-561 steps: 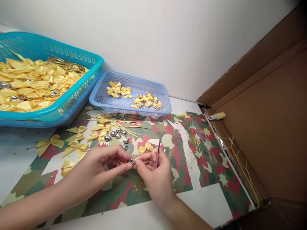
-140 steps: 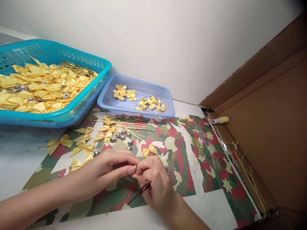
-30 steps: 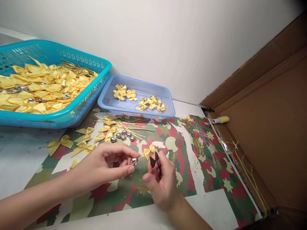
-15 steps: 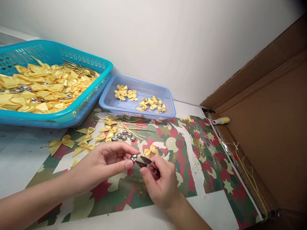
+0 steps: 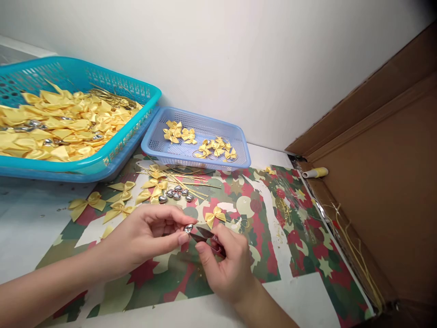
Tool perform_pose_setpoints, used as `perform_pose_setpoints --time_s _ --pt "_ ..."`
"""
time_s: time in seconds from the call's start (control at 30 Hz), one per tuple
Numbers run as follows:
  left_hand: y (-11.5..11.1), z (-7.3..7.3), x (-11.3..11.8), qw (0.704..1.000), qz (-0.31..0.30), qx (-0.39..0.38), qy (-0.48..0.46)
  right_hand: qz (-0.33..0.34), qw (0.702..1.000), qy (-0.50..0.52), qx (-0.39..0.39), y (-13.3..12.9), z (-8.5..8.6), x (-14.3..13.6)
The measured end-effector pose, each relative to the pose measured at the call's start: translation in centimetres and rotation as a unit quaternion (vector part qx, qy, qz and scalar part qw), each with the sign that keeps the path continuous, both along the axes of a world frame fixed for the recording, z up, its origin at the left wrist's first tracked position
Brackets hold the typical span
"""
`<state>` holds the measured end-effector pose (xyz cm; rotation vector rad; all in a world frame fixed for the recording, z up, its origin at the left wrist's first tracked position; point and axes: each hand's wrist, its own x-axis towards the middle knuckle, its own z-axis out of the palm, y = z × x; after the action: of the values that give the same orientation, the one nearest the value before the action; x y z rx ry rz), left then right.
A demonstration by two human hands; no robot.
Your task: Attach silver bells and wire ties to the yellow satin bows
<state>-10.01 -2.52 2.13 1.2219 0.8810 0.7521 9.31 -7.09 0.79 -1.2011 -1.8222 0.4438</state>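
Note:
A small shiny silver bell point(image 5: 188, 228) is pinched between the thumb and fingers of my left hand point(image 5: 155, 232). My right hand point(image 5: 229, 259) grips scissors point(image 5: 202, 234) with dark red handles, their blades parted and pointing left at the bell. Whether the blades touch the bell I cannot tell. Just beyond the scissors lies a yellow ribbon bow point(image 5: 215, 217). Several more silver bells point(image 5: 176, 195) sit in a cluster behind my left hand, with gold cords point(image 5: 186, 182) fanned out past them. Loose yellow bows point(image 5: 119, 208) are spread to their left.
A turquoise basket point(image 5: 102, 157) at the left holds many bows, some bells and gold cords. Beside it stands a smaller blue basket point(image 5: 246, 157) with a few bows. Patterned paper point(image 5: 239, 273) covers the table; cardboard point(image 5: 382, 182) walls the right side, near a yellow-and-white tube point(image 5: 316, 172).
The bell and scissors have shifted slightly left, with my right hand following. The scissor blades are a little closer to the bell.

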Motion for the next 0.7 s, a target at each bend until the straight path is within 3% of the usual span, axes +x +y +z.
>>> perform_pose_setpoints --time_s 0.17,0.5,0.7 --pt "-0.16 0.12 0.14 0.998 0.021 0.051 0.027 0.000 1.000 0.002 -0.003 -0.05 0.04 -0.04" --pt "0.06 0.97 0.18 0.994 0.000 0.104 0.046 0.030 0.997 0.050 -0.046 0.06 0.16 0.13" --pt "-0.26 0.52 0.00 0.983 0.033 0.166 0.073 -0.041 0.995 -0.004 -0.096 0.49 -0.61 0.27"
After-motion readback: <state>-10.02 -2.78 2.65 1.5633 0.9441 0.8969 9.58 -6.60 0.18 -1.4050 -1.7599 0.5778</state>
